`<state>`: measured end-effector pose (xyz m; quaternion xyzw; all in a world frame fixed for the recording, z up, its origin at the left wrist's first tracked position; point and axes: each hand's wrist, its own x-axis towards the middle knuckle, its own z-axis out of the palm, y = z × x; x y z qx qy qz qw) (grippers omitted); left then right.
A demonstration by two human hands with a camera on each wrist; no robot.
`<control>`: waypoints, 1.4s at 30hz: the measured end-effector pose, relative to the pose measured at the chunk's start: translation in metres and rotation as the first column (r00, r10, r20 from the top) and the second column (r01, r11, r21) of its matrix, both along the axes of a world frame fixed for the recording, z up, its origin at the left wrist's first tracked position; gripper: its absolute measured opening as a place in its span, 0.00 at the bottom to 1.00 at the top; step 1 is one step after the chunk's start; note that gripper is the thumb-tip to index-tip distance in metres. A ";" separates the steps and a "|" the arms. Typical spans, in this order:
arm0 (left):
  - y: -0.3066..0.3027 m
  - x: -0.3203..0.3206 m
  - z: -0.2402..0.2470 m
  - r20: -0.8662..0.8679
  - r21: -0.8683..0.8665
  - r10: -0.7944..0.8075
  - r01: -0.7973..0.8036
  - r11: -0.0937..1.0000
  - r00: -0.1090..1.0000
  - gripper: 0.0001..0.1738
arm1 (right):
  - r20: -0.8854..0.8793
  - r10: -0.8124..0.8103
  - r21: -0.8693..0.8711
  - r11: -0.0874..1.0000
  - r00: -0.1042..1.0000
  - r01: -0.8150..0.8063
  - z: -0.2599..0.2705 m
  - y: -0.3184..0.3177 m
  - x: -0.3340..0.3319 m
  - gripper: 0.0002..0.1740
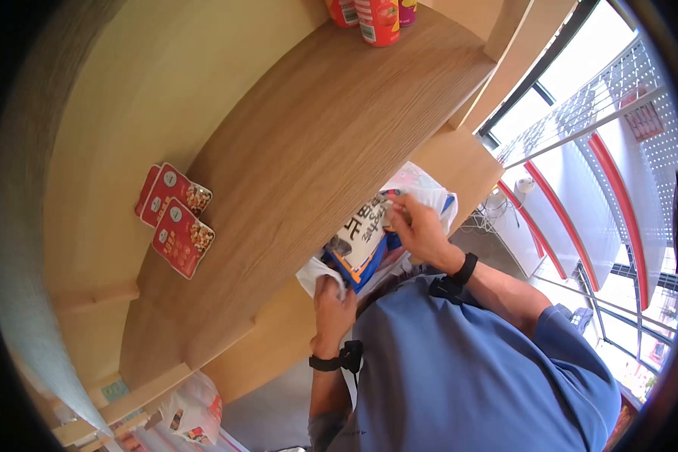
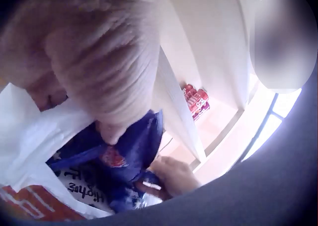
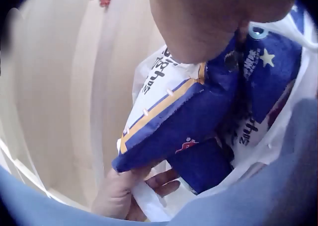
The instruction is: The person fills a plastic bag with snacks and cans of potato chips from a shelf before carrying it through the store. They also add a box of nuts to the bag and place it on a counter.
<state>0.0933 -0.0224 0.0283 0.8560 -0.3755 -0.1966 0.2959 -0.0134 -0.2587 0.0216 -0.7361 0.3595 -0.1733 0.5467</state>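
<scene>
A white plastic bag (image 1: 429,188) is held in front of the person's body, with blue and white snack packets in its mouth. My left hand (image 1: 333,313) grips the bag's near-left edge; in the right wrist view the white plastic (image 3: 149,201) passes between that hand's thumb and fingers. The uppermost snack packet (image 1: 363,230) bears black lettering and an orange stripe. At its far-right end my right hand (image 1: 426,233) pinches the packet. Below it in the bag, another blue packet (image 3: 273,72) shows a yellow star.
A wooden shelf (image 1: 279,181) runs just beyond the bag. On it lie several red nut packs (image 1: 181,237) at the left and red cans (image 1: 378,22) at the far end. Another filled plastic bag (image 1: 192,410) hangs at lower left. White racks with red edges (image 1: 618,203) stand at right.
</scene>
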 end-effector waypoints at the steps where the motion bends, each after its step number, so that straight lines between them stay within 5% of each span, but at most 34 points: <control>1: -0.002 0.003 0.004 -0.012 -0.108 0.066 -0.067 0.992 0.998 0.14 | 0.056 0.058 -0.080 0.995 0.997 -0.054 -0.017 0.005 -0.001 0.17; 4: 0.000 0.012 0.013 0.037 -0.231 0.121 -0.109 0.967 0.992 0.13 | 0.096 0.148 -0.240 0.963 0.984 -0.121 -0.037 0.000 0.002 0.24; 6: 0.003 0.008 0.024 -0.498 -0.150 0.401 -0.531 0.834 0.769 0.15 | 0.033 0.198 -0.471 0.867 0.980 -0.160 -0.040 -0.006 0.002 0.22; 11: -0.004 0.000 0.039 -0.373 -0.343 0.296 -0.427 0.837 0.879 0.19 | 0.076 0.236 -0.422 0.888 0.969 -0.184 -0.024 -0.016 -0.002 0.25; 13: -0.016 -0.006 0.045 -0.093 -0.347 0.189 -0.209 0.914 0.978 0.27 | 0.092 0.263 -0.429 0.881 0.960 -0.200 -0.024 -0.020 -0.009 0.27; 14: -0.022 -0.007 0.044 -0.094 -0.347 0.191 -0.212 0.914 0.977 0.27 | 0.089 0.223 -0.465 0.871 0.971 -0.157 -0.026 -0.023 -0.015 0.29; 16: -0.034 -0.009 0.043 0.241 -0.273 0.020 0.048 0.961 0.970 0.31 | 0.086 0.184 -0.502 0.857 0.979 -0.118 -0.027 -0.029 -0.026 0.32; 18: -0.043 -0.011 0.042 0.240 -0.231 0.002 0.055 0.971 0.971 0.32 | -0.022 0.006 -0.605 0.796 1.000 -0.018 -0.022 -0.034 -0.039 0.34; 19: -0.046 -0.012 0.041 0.242 -0.187 -0.018 0.065 0.980 0.970 0.33 | -0.069 -0.029 -0.601 0.799 0.997 -0.019 -0.019 -0.037 -0.045 0.41; 23: -0.058 -0.012 0.037 0.269 -0.113 -0.040 0.073 0.991 0.962 0.34 | -0.130 -0.116 -0.560 0.828 0.985 0.024 -0.054 -0.045 -0.068 0.41; 25: -0.062 -0.009 0.035 0.281 -0.070 -0.058 0.081 0.994 0.958 0.34 | -0.354 -0.013 -0.506 0.843 0.935 -0.180 -0.072 -0.056 -0.078 0.32; 30: -0.064 -0.003 0.030 0.371 0.024 -0.106 0.105 0.994 0.923 0.35 | -0.232 -0.064 -0.538 0.840 0.971 -0.073 -0.047 -0.064 -0.076 0.17; 33: -0.064 -0.001 0.027 0.354 -0.033 -0.088 0.106 0.994 0.931 0.36 | -0.101 0.088 -0.561 0.818 0.991 -0.130 -0.044 -0.057 -0.078 0.16; 36: -0.062 0.000 0.024 0.175 0.004 -0.053 0.053 0.999 0.983 0.38 | -0.187 0.208 -0.414 0.869 0.960 -0.270 -0.048 -0.052 -0.077 0.15; 38: -0.060 0.000 0.021 0.167 -0.006 -0.043 0.045 0.999 0.985 0.39 | -0.107 0.027 -0.142 0.989 0.994 -0.042 -0.056 -0.050 -0.073 0.16; 39: -0.059 -0.001 0.022 0.167 -0.005 -0.038 0.039 0.999 0.985 0.39 | 0.116 -0.079 0.003 0.997 0.990 0.080 -0.053 -0.047 -0.063 0.22; 40: -0.059 -0.001 0.023 0.190 -0.025 -0.036 0.041 0.999 0.981 0.38 | 0.117 -0.077 0.004 0.997 0.990 0.077 -0.047 -0.047 -0.062 0.22; 42: -0.058 0.000 0.021 0.215 -0.045 -0.036 0.047 0.998 0.976 0.38 | 0.182 -0.239 0.530 0.841 0.954 0.110 -0.025 -0.055 -0.065 0.31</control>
